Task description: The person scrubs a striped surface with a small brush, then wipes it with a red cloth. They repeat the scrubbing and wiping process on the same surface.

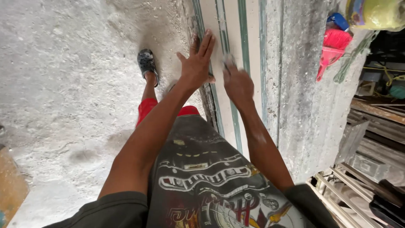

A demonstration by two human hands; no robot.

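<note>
Rubbing along a pale panel with green stripes (231,25), which stands upright at 12 o'clock, the right hand (238,84) curls round a small grey pad (228,60), likely sandpaper, blurred. Left hand (196,63) is spread flat, fingers extended, pressed on the panel edge at 11 o'clock, probably to steady it. Rough grey concrete wall (295,84) at 2 o'clock; dusty concrete floor (63,84) at 9 o'clock. Grey clog (147,62) on a foot. Red and blue brush (333,42) and stacked timber (371,139) at 3 o'clock.
</note>
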